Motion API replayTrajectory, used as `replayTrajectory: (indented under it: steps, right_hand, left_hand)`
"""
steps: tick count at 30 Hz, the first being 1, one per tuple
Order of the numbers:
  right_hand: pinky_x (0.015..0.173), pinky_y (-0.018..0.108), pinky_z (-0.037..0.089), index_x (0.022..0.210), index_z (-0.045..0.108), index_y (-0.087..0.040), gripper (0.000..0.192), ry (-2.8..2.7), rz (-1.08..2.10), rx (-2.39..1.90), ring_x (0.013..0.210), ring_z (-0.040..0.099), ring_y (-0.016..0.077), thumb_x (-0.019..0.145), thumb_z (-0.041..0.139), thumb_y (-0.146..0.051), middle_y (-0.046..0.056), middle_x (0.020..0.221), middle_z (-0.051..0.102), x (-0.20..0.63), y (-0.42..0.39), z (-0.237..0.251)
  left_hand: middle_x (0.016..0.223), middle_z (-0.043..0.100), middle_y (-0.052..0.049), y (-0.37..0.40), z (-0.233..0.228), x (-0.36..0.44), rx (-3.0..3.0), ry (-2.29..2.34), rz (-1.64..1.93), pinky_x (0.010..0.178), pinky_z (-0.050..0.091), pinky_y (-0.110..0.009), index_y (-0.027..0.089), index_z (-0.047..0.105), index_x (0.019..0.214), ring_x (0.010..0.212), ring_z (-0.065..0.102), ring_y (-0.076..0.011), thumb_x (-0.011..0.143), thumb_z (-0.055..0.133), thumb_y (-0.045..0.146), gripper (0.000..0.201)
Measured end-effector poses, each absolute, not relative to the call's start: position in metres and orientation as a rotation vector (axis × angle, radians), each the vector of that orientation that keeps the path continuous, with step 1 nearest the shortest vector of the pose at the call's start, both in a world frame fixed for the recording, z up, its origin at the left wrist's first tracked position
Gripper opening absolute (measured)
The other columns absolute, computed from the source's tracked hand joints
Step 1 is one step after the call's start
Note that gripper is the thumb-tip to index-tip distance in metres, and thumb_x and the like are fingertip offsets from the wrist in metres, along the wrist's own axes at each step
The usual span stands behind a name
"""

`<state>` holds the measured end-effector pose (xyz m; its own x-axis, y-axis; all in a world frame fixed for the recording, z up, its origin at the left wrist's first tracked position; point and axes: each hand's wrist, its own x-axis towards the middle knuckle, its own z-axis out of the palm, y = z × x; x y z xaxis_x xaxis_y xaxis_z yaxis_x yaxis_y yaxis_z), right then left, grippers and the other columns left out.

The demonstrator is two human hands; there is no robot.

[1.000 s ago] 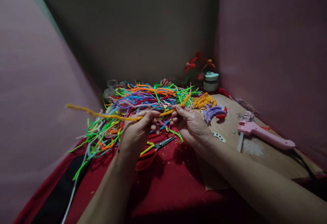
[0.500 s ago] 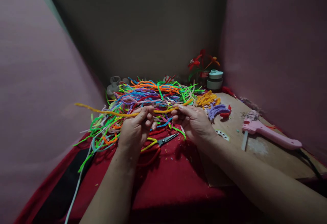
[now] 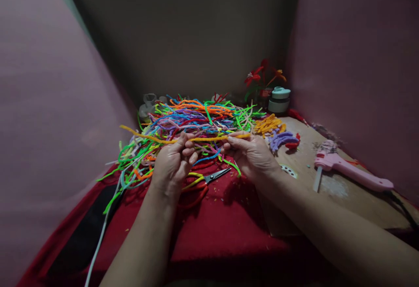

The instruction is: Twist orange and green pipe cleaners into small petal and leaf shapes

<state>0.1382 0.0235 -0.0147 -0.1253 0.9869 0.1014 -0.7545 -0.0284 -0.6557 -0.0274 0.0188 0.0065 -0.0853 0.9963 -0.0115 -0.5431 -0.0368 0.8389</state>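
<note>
Single head-worn view, facing forward and downward; fingers (image 3: pixel 239 143) near, back wall (image 3: pixel 183 33) farther.

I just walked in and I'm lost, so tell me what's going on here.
A person is holding a fuzzy orange-yellow stem out roughly level. The left grip pinches it partway along, with a long end sticking out past it; the right grip pinches it close to the other end. Behind is a heap of coloured stems. The scissors lie on the red cloth, and a pink glue gun rests on the brown board, neither in use.
</note>
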Motion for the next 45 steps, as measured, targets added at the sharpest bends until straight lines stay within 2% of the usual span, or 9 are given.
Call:
replayTrajectory:
  steps: [6,11,15,23,25,28,33,37,45]
  right_hand:
    - [0.057,0.024,0.051,0.068,0.062,-0.014,0.011,-0.715,1.444,-0.452,0.052,0.058,0.0092,0.062,0.070,-0.012,-0.001,0.059,0.062,0.143,0.027,-0.013]
    - [0.056,0.024,0.050,0.068,0.063,-0.014,0.010,-0.720,1.489,-0.444,0.051,0.057,0.0084,0.061,0.070,-0.012,-0.001,0.061,0.063,0.142,0.026,-0.013]
    - [0.057,0.024,0.050,0.067,0.063,-0.014,0.011,-0.716,1.531,-0.424,0.052,0.058,0.0089,0.059,0.071,-0.012,0.000,0.062,0.064,0.140,0.025,-0.013]
    - [0.053,0.022,0.048,0.070,0.065,-0.014,0.012,-0.761,1.467,-0.444,0.050,0.057,0.0079,0.060,0.072,-0.015,0.000,0.061,0.063,0.142,0.030,-0.016]
    - [0.050,0.021,0.046,0.070,0.065,-0.014,0.011,-0.784,1.440,-0.480,0.049,0.056,0.0076,0.061,0.072,-0.016,-0.001,0.060,0.062,0.143,0.031,-0.017]
    - [0.047,0.021,0.044,0.070,0.064,-0.014,0.011,-0.811,1.400,-0.533,0.048,0.054,0.0076,0.062,0.072,-0.017,-0.001,0.059,0.062,0.144,0.030,-0.017]
    - [0.044,0.020,0.042,0.070,0.063,-0.013,0.013,-0.821,1.394,-0.577,0.046,0.053,0.0072,0.061,0.072,-0.017,-0.002,0.057,0.061,0.143,0.028,-0.017]
    - [0.045,0.020,0.043,0.070,0.064,-0.013,0.013,-0.822,1.415,-0.596,0.047,0.054,0.0069,0.061,0.072,-0.019,-0.001,0.060,0.062,0.141,0.026,-0.017]
    - [0.048,0.022,0.045,0.067,0.064,-0.012,0.015,-0.812,1.438,-0.608,0.047,0.055,0.0078,0.058,0.074,-0.019,-0.001,0.060,0.061,0.141,0.023,-0.015]
  left_hand:
    - [0.064,0.057,-0.002,-0.002,0.007,-0.042,1.321,1.362,1.061,0.040,0.037,-0.020,0.012,0.061,0.077,0.046,0.049,-0.0093,0.073,0.063,0.038,0.027]
    - [0.075,0.058,-0.003,-0.034,-0.014,-0.048,2.298,1.797,0.413,0.066,0.038,-0.027,0.018,0.061,0.074,0.073,0.050,-0.0163,0.078,0.047,0.021,0.014]
    - [0.082,0.057,-0.006,-0.041,-0.027,-0.046,2.501,1.851,0.193,0.068,0.035,-0.029,0.018,0.057,0.081,0.076,0.048,-0.0181,0.080,0.037,0.014,0.021]
    - [0.066,0.053,-0.003,-0.058,-0.024,-0.048,2.453,1.948,0.230,0.058,0.035,-0.027,0.020,0.051,0.074,0.060,0.047,-0.0161,0.077,0.041,0.016,0.011]
    - [0.072,0.057,-0.002,-0.069,-0.023,-0.048,2.398,1.810,0.361,0.059,0.039,-0.025,0.022,0.052,0.093,0.063,0.052,-0.0161,0.078,0.044,0.018,0.018]
    - [0.092,0.064,-0.002,-0.079,-0.020,-0.045,2.286,1.632,0.467,0.066,0.046,-0.022,0.026,0.038,0.125,0.075,0.061,-0.0145,0.082,0.043,0.018,0.044]
    - [0.123,0.055,-0.011,-0.072,-0.016,-0.040,2.608,1.749,0.672,0.091,0.044,-0.030,0.018,0.038,0.130,0.109,0.055,-0.0203,0.082,0.040,0.013,0.048]
    - [0.112,0.057,-0.017,-0.062,-0.015,-0.037,2.746,2.058,0.436,0.087,0.047,-0.040,0.010,0.037,0.130,0.103,0.057,-0.0258,0.079,0.035,0.007,0.051]
    - [0.103,0.057,-0.013,-0.059,-0.018,-0.033,2.788,2.179,0.284,0.069,0.051,-0.029,0.013,0.032,0.132,0.089,0.062,-0.0213,0.078,0.033,0.003,0.055]
